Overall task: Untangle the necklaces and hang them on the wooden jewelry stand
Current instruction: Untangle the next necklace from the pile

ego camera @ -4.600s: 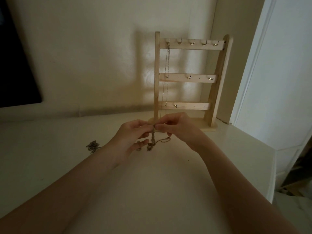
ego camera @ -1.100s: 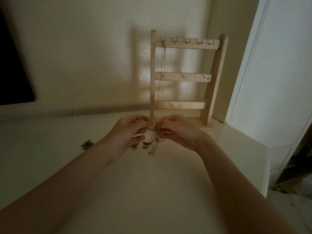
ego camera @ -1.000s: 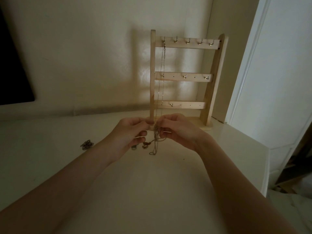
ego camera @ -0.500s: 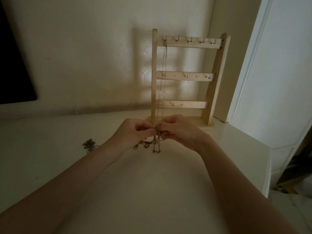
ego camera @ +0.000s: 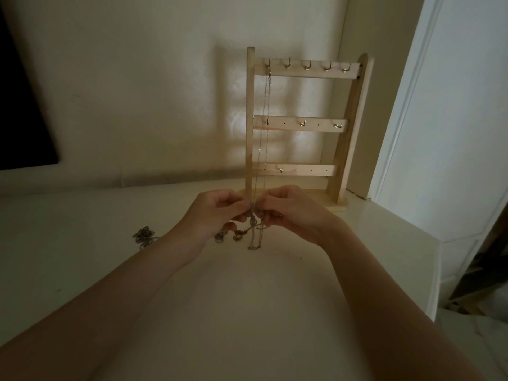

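Both hands' grip pinching thin tangled chain, slatted wooden stand

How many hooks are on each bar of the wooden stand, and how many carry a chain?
Top bar: 5 hooks
Middle bar: 3 hooks
Bottom bar: 1 hook
Total: 9 hooks
Carrying a chain: 1, the top bar's leftmost hook

Two bare forearms, left hand, right hand, no sleeves
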`<state>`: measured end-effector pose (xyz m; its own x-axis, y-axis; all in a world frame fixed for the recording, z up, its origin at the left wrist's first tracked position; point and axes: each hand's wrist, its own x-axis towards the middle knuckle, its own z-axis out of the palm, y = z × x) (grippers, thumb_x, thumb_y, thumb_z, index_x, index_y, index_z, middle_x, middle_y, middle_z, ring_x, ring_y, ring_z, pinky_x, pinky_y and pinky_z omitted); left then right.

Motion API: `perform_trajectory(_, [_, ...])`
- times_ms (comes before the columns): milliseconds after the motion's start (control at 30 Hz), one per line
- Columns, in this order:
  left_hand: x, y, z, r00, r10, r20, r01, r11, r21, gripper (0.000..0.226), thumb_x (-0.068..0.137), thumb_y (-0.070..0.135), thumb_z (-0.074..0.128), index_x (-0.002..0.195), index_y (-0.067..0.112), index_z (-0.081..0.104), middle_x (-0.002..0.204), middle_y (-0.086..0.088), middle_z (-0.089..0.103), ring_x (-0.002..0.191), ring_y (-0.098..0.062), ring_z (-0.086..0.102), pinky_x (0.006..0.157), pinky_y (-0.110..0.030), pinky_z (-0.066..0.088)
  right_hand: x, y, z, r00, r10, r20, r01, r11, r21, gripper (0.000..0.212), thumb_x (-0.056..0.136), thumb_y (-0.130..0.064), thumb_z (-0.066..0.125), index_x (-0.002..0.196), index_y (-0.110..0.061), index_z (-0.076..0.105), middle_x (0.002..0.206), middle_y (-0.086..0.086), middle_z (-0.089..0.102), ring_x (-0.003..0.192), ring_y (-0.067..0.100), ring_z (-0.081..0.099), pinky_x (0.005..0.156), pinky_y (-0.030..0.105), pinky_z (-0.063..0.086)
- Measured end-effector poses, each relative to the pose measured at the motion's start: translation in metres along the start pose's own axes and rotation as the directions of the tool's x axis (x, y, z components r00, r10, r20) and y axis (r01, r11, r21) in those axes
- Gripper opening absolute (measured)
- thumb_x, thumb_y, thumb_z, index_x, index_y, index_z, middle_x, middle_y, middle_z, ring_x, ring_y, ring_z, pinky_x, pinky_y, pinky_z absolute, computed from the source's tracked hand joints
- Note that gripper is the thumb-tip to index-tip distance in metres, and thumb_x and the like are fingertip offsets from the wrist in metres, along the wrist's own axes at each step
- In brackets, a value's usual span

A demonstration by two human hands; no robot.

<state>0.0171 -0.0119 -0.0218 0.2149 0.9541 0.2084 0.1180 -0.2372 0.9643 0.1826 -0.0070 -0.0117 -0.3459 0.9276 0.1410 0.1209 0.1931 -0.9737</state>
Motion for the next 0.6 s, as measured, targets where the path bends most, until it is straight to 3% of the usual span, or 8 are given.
perform_trajectory(100, [0.0008,0.0003,-0.0019,0.998,-0.053,0.019,0.054,0.997,-0.048,0.014,0.088,0.014,0.059,0.081,0.007,0.068,0.064,0.005,0.065,0.058,-0.001,0.057,0.054,-0.014,0.046,-0.0001,0.0008,-0.0003,0.999,0.005,0.033,-0.005,1.000,0.014,0.024,0.087,-0.005,0.057,0.066,-0.012,0.066,0.064,0.001,0.059,0.064,0.012,0.051,0.066,0.024,0.044])
perform_trajectory(233, [0.0004,0.0008,0.0018,1.000,-0.026,-0.007,0.026,0.999,0.033,0.013,0.088,0.012,0.059,0.086,0.002,0.067,0.068,0.001,0.065,0.056,0.003,0.059,0.052,-0.011,0.046,-0.0004,0.0010,-0.0009,0.998,0.013,0.060,-0.015,1.000,0.023,0.031,0.087,-0.005,0.057,0.061,-0.018,0.067,0.066,-0.001,0.062,0.067,0.011,0.054,0.070,0.025,0.045])
perform_trajectory(367, [-0.0009,0.0011,0.0035,0.999,0.034,-0.028,-0.031,0.991,0.129,0.009,0.086,0.011,0.062,0.078,0.009,0.066,0.061,0.005,0.067,0.051,0.002,0.060,0.050,-0.011,0.045,0.0002,0.0024,-0.0014,0.999,0.024,0.039,-0.023,1.000,-0.014,0.021,0.086,-0.001,0.057,0.066,-0.008,0.060,0.068,0.002,0.061,0.068,0.011,0.057,0.071,0.024,0.047])
perform_trajectory(467, [-0.0012,-0.0009,0.0019,0.999,0.000,-0.054,0.007,0.989,0.145,0.004,0.083,0.010,0.065,0.080,0.010,0.064,0.057,0.004,0.067,0.048,0.000,0.059,0.052,-0.015,0.046,0.0014,0.0044,-0.0004,0.999,0.034,0.034,-0.033,0.999,-0.022,0.014,0.085,0.003,0.057,0.075,-0.006,0.055,0.073,0.007,0.062,0.070,0.013,0.060,0.069,0.021,0.049])
perform_trajectory(600, [0.0006,-0.0005,0.0007,0.998,0.011,-0.058,-0.004,0.993,0.114,0.017,0.081,0.005,0.067,0.081,0.014,0.052,0.059,0.003,0.067,0.051,-0.002,0.059,0.055,-0.017,0.047,0.0024,0.0054,-0.0001,0.997,0.047,0.057,-0.049,0.998,0.033,0.020,0.083,0.008,0.057,0.078,-0.009,0.049,0.076,0.009,0.063,0.067,0.013,0.062,0.064,0.019,0.049])
